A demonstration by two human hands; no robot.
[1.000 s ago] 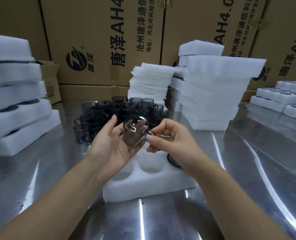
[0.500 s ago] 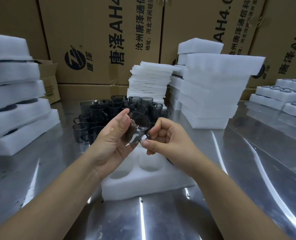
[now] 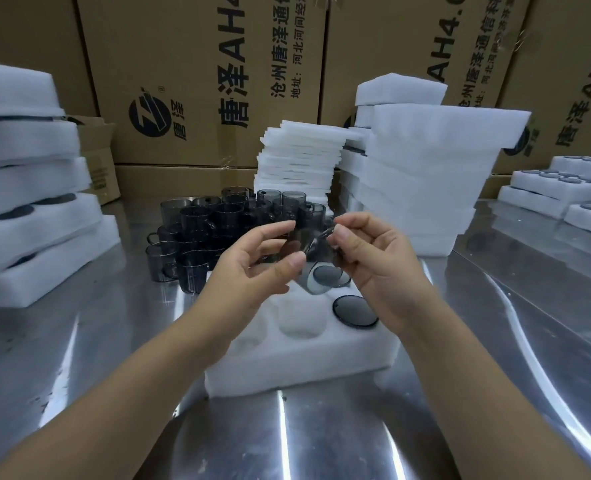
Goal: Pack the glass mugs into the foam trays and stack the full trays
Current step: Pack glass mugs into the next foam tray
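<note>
A shiny stainless-steel tabletop (image 3: 321,438) fills the lower view, streaked with glare. Along the tabletop's far edge stands a wall of large brown cardboard cartons (image 3: 190,81) printed with black Chinese characters and a round logo. At the tabletop's far left sits a smaller brown cardboard box (image 3: 96,157), apparently open-topped.

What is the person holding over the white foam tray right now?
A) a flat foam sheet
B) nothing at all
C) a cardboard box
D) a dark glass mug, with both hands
D: the left hand and the right hand both grip a tilted glass mug over the foam tray.
</note>
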